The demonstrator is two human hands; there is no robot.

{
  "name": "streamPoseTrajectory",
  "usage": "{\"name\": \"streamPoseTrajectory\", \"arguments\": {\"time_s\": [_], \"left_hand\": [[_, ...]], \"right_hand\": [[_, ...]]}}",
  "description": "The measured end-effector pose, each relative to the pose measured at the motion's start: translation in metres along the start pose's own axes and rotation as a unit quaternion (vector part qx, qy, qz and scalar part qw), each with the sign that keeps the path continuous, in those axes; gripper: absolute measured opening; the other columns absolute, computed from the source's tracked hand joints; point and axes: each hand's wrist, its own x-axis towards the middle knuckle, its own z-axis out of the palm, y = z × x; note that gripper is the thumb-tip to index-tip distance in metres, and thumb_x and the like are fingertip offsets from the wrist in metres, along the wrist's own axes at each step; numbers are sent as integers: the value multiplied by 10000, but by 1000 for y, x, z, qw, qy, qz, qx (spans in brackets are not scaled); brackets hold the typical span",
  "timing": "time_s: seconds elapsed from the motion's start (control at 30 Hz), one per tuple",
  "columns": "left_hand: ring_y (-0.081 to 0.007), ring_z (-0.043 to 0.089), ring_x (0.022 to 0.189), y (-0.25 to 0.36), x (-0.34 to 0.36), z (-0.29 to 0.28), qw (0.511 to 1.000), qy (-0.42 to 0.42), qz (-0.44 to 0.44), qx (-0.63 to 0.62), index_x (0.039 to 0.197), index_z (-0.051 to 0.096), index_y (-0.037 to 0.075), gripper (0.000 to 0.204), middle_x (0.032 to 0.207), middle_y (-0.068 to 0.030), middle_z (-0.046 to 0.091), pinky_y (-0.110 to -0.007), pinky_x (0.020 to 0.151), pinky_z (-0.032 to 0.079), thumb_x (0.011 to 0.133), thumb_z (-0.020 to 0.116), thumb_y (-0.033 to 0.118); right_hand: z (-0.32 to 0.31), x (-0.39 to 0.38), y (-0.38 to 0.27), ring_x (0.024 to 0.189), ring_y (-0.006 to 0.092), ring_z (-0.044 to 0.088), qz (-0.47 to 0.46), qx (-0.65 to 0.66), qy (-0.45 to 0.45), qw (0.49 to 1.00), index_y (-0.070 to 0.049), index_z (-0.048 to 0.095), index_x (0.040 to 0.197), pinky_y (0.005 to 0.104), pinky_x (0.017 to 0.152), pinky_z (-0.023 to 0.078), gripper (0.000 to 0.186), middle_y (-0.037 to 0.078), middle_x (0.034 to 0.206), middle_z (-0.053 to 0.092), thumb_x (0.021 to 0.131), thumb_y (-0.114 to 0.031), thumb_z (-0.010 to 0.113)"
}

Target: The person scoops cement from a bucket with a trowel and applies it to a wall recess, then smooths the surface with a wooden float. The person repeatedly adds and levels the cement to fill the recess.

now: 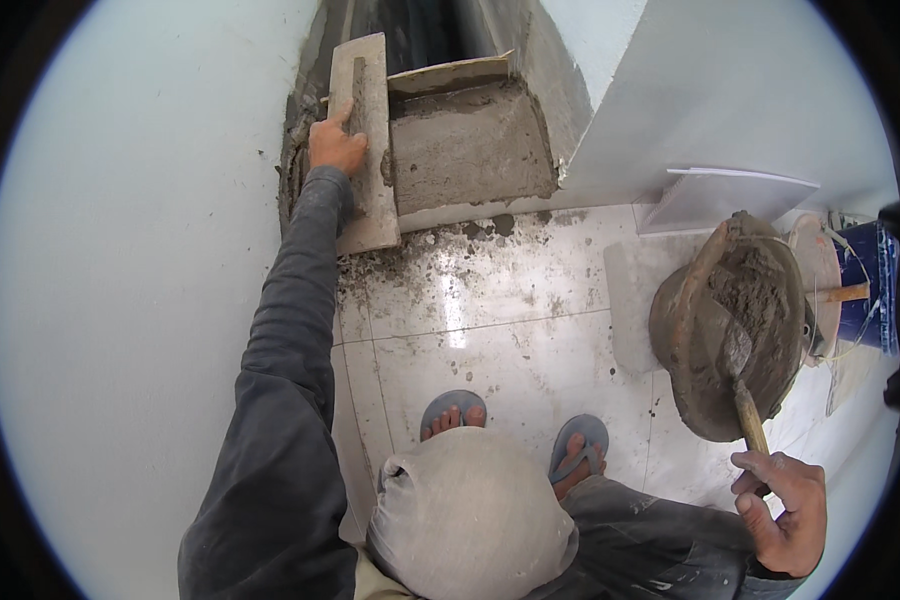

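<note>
My left hand [337, 147] is wrapped round the grip of a long plastering float [378, 200], which stands at the left end of a mortar-covered ledge [470, 150]. The float's lower end reaches past the ledge's front edge. At the lower right, my right hand [788, 510] grips the end of the wooden handle of a trowel [749, 410]. The trowel's blade rests in wet grey mortar [765, 285] inside a mortar-caked bucket [682, 320]. Smears and a rough texture show on the ledge's mortar.
Mortar crumbs and splashes lie on the white tiled floor [510, 350] below the ledge. A pale wall [140, 300] runs close along my left arm. Beyond the bucket stands a blue pail [865, 300]. A white panel [725, 198] leans at the right wall. My sandalled feet are below.
</note>
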Motion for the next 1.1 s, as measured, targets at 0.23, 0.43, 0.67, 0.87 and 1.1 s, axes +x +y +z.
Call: {"name": "streamPoseTrajectory", "arguments": {"time_s": [0.23, 0.43, 0.67, 0.87, 1.1], "left_hand": [[-378, 630, 1152, -45, -6, -26, 999, 23, -27, 5, 1408, 534, 58, 713, 1258, -264, 632, -388, 1043, 458, 720, 667, 189], [-377, 628, 1161, -39, -6, -18, 999, 33, -6, -3, 1399, 524, 12, 714, 1247, -263, 639, -381, 1037, 461, 731, 673, 212], [-390, 627, 1151, -31, -11, -22, 999, 27, -18, -28, 1400, 523, 12, 709, 1226, -277, 643, -387, 1030, 463, 732, 666, 204], [-392, 630, 1144, -29, -10, -22, 999, 27, -23, -9, 1408, 514, 11, 713, 1217, -281, 645, -395, 1025, 466, 738, 665, 202], [-395, 635, 1128, -27, -16, -26, 1000, 3, -7, 0, 1407, 512, 5, 705, 1201, -291, 646, -402, 1019, 473, 747, 661, 203]], "right_hand": [[-3, -6, -4, 616, 214, 629, 20, -20, 15, 999, 39, 687, 1058, 320, 610, 479, 311, 113, 679, 643, 846, -187, 718], [-7, -3, -8, 621, 224, 648, 15, -33, 11, 999, 33, 693, 1039, 311, 619, 493, 340, 113, 680, 649, 843, -243, 727], [-5, 6, -7, 622, 222, 644, -5, -5, -3, 1000, 40, 684, 1067, 317, 619, 495, 341, 115, 685, 646, 856, -224, 728], [-3, -3, -1, 625, 199, 623, 41, -3, 31, 999, 61, 658, 1100, 310, 620, 482, 343, 120, 727, 641, 863, -175, 731], [-7, -12, 0, 636, 186, 620, 70, 4, 25, 997, 59, 664, 1091, 308, 633, 481, 330, 121, 729, 642, 870, -178, 725]]}}
